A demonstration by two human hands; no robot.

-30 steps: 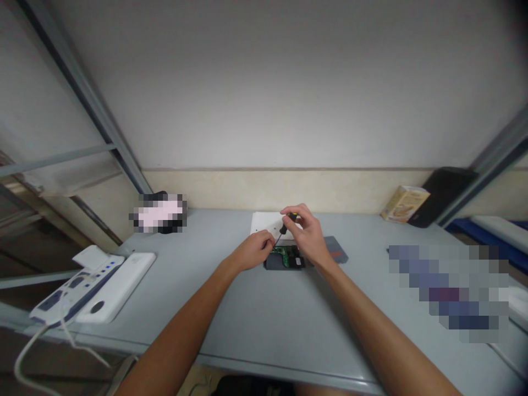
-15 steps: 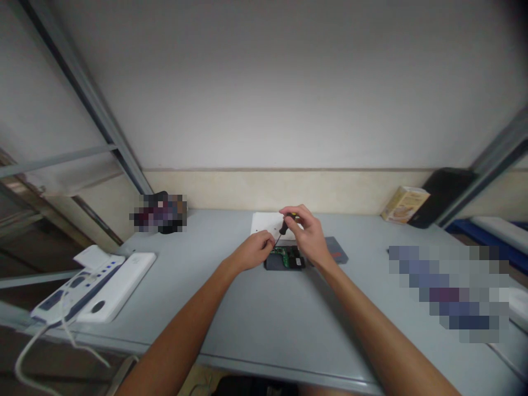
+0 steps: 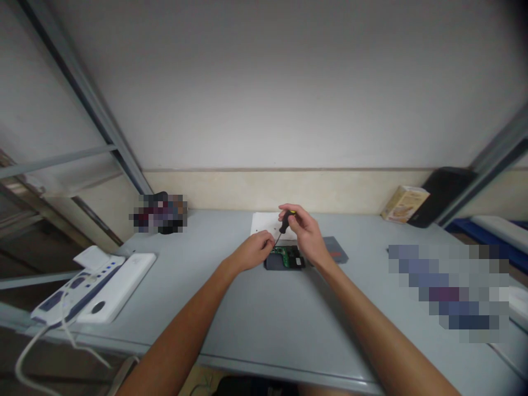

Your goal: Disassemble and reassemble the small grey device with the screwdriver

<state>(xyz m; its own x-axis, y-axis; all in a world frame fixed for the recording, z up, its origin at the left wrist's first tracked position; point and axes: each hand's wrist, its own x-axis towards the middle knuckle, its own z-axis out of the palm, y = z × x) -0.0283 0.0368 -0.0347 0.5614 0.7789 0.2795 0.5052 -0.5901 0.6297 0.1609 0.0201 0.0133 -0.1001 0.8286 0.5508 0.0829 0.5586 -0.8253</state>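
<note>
My right hand [image 3: 307, 231] grips a screwdriver [image 3: 284, 221] by its dark handle with a yellow mark. The thin shaft slants down left to the upper left of an opened dark device [image 3: 274, 263], where a green circuit board [image 3: 285, 256] is exposed. My left hand [image 3: 256, 248] is closed at that same corner, its fingertips beside the screwdriver's tip; what they pinch is hidden. Behind the device lies a white sheet [image 3: 262, 223] with a few small dark specks. A flat dark grey panel [image 3: 337, 250] with a reddish mark lies to the right, partly behind my right wrist.
At the left are a power strip [image 3: 78, 286] with white cables and a white flat slab [image 3: 119, 286]. A yellow box [image 3: 405, 203] and a black object [image 3: 443, 192] stand at the back right. Blurred-out items lie at the back left and right. A wall closes off the table's [image 3: 264, 313] back.
The fingers of my right hand have shifted slightly around the screwdriver handle, some now more extended. My left hand and the device stay in place.
</note>
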